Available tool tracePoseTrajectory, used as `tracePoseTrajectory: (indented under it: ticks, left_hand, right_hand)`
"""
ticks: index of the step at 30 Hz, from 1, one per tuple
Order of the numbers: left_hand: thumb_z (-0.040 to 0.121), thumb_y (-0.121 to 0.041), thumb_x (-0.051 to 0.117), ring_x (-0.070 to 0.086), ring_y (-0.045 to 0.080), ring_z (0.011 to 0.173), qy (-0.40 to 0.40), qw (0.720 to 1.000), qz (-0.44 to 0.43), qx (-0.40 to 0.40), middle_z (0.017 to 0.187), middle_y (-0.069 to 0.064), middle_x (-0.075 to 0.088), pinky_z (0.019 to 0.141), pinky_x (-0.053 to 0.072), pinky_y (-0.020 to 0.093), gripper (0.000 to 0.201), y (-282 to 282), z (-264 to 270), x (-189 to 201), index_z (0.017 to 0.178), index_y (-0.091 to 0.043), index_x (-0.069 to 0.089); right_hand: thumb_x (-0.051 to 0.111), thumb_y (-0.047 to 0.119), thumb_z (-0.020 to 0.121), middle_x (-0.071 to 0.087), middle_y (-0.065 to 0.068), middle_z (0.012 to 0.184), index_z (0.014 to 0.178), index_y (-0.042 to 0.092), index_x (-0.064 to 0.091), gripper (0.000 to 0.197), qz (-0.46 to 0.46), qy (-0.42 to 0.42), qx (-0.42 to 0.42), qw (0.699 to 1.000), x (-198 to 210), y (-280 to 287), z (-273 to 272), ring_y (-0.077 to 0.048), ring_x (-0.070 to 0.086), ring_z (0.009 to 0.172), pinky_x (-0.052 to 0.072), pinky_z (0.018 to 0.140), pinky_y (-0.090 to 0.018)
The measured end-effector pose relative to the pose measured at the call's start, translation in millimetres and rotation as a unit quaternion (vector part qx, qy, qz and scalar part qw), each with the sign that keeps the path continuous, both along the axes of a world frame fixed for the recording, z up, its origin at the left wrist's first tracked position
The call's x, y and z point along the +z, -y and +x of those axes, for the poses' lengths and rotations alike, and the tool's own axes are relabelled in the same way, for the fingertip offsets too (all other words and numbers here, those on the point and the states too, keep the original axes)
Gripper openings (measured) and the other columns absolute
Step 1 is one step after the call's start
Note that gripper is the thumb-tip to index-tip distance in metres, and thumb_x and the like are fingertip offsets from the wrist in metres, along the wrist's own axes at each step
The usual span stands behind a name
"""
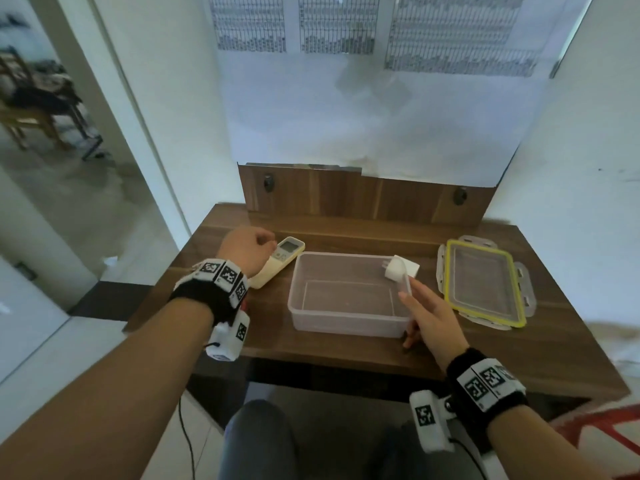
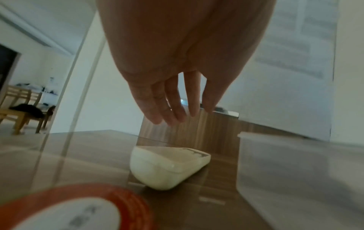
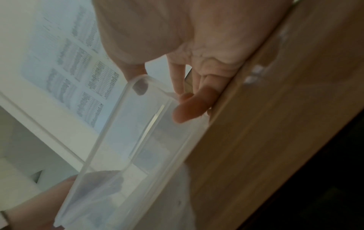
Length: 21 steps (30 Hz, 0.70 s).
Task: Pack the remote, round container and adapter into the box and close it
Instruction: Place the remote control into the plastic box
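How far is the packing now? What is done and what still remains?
Done: nothing is packed; the box is empty and open. In hand: the right hand steadies its near right corner, while the left hand hovers over the remote. Left: remote, adapter behind the box, round container, then the lid.
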<state>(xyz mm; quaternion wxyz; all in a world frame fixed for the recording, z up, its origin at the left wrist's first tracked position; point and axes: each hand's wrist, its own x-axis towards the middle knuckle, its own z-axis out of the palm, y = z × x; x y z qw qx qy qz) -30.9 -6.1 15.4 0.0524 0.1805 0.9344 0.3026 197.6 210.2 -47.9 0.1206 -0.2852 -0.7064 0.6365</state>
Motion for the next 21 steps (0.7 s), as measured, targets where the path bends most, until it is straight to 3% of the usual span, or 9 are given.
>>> tracePoseTrajectory:
  ticks: [2,5,8,10,14,18,21]
  left_hand:
    - [0.093,-0.031,0.062,0.06,0.025,0.117,-0.005,0.994,-0.105,-0.035,0.13,0.004,0.066,0.095,0.047,0.036,0.037,-7.3,-6.7,-2.0,0.127,-0.017,0.066]
    - [0.085,-0.04,0.07,0.063,0.022,0.095,0.033,0.979,-0.195,-0.051,0.118,0.005,0.07,0.077,0.048,0.032,0.046,-13.9,-15.9,-12.1,0.125,-0.02,0.066]
    - [0.075,-0.04,0.08,0.061,0.02,0.086,0.06,0.969,-0.234,-0.054,0.105,0.004,0.068,0.073,0.047,0.032,0.057,-19.1,-19.0,-15.7,0.125,-0.018,0.066]
    - [0.074,-0.036,0.083,0.064,0.022,0.089,0.057,0.968,-0.241,-0.041,0.106,0.006,0.069,0.076,0.051,0.033,0.057,-20.3,-16.9,-12.5,0.123,-0.014,0.066]
    - [0.076,-0.033,0.081,0.064,0.023,0.091,0.061,0.978,-0.2,-0.019,0.104,0.007,0.068,0.077,0.051,0.033,0.05,-18.6,-10.4,-6.2,0.118,-0.009,0.066]
    - [0.081,-0.026,0.078,0.062,0.019,0.104,0.055,0.994,-0.068,-0.061,0.126,0.003,0.067,0.09,0.049,0.033,0.06,-8.6,0.7,12.5,0.136,-0.017,0.058]
    - [0.082,-0.022,0.078,0.057,0.011,0.105,0.037,0.991,-0.013,-0.13,0.13,-0.004,0.062,0.095,0.046,0.032,0.066,-6.4,20.8,32.0,0.143,-0.021,0.051]
  right_hand:
    - [0.057,0.026,0.092,0.065,-0.019,0.101,0.141,0.037,0.041,0.052,-0.016,-0.001,0.009,1.0,-3.8,-5.1,-2.0,-0.022,0.056,0.061,0.053,0.054,-0.036]
    - [0.056,0.025,0.093,0.06,-0.022,0.111,0.142,0.039,0.04,0.054,-0.015,-0.001,0.027,1.0,-6.7,-9.6,-2.0,-0.031,0.057,0.068,0.052,0.056,-0.041]
    - [0.056,0.025,0.093,0.061,-0.003,0.114,0.142,0.039,0.038,0.054,-0.012,-0.004,0.04,0.999,-8.7,-10.7,-1.0,-0.025,0.058,0.065,0.053,0.055,-0.038]
    - [0.056,0.023,0.092,0.06,0.002,0.113,0.141,0.039,0.039,0.054,-0.016,-0.013,0.041,0.999,-7.7,-10.3,-0.7,-0.022,0.059,0.065,0.054,0.053,-0.034]
    - [0.056,0.019,0.092,0.059,0.004,0.115,0.135,0.042,0.042,0.051,-0.026,-0.03,0.041,0.998,-5.7,-9.3,0.4,-0.02,0.057,0.062,0.053,0.051,-0.034]
    - [0.057,0.019,0.092,0.059,0.001,0.119,0.137,0.036,0.043,0.05,-0.026,-0.038,0.042,0.998,-6.8,-8.6,1.4,-0.02,0.058,0.062,0.054,0.049,-0.032]
    - [0.058,0.02,0.092,0.058,0.004,0.121,0.139,0.034,0.042,0.051,-0.027,-0.033,0.046,0.998,-6.3,-9.2,1.9,-0.019,0.058,0.063,0.054,0.05,-0.032]
